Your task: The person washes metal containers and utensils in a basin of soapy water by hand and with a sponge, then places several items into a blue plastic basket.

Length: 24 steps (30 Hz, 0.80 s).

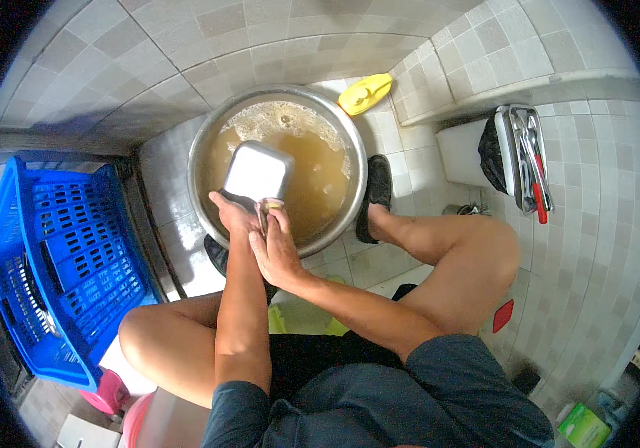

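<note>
A shiny, rounded-square metal piece [258,172] is tilted over the wide metal basin [357,160] of cloudy brown, foamy water. Its bright surface reflects light, and I cannot tell whether it is a box or a pan. My left hand [236,215] grips its near left edge, with most of the fingers hidden behind it. Close beside, my right hand [278,254] has its fingers closed at the piece's near corner. Between those fingertips a small brownish, shiny bit shows, too small to name.
A blue slatted crate [85,246] stands at left. Behind the basin lies a yellow bottle [365,94]. Cutlery [532,160] with a red handle rests on a white holder at right. My legs flank the basin, and tiled walls enclose the space.
</note>
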### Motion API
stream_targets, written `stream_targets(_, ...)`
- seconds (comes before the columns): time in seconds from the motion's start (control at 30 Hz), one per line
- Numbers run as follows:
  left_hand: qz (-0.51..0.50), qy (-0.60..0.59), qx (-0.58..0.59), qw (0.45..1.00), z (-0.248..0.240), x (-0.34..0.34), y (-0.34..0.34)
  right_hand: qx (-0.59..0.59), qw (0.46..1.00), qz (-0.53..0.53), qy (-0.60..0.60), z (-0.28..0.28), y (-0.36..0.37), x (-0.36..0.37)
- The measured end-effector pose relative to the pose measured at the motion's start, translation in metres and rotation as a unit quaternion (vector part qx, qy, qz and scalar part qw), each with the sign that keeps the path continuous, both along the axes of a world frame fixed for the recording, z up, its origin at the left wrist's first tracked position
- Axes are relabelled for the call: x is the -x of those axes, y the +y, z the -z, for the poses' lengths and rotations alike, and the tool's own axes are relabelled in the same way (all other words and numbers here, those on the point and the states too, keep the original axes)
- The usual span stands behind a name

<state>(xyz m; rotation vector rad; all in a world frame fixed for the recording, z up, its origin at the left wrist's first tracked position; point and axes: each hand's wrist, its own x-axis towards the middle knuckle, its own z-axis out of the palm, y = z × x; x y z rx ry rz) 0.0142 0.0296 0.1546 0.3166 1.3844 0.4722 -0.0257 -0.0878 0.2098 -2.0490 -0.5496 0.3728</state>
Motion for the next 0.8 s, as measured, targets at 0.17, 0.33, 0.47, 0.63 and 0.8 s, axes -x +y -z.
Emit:
stream_targets(0.17, -0.010, -0.028, -0.044, 0.999, -0.008, -0.001, -0.013, -0.046, 0.985, 0.151, 0.074, 0.045, 0.004, -0.001)
stream_targets(0.33, -0.021, -0.062, -0.039, 0.997, -0.034, -0.020, -0.027, -0.054, 0.955, 0.254, 0.144, 0.079, -0.005, -0.029)
stream_targets(0.47, -0.034, -0.024, -0.032, 0.999, -0.027, -0.010, -0.023, -0.138, 0.824, 0.326, 0.442, 0.065, -0.007, -0.040)
stream_targets(0.63, 0.045, -0.046, 0.003, 0.998, -0.023, -0.023, -0.032, -0.158, 0.763, 0.423, 0.463, 0.075, -0.027, -0.076)
stream_targets(0.8, 0.123, -0.025, -0.026, 0.992, -0.007, -0.017, -0.020, -0.156, 0.829, 0.307, 0.440, 0.087, -0.041, -0.091)
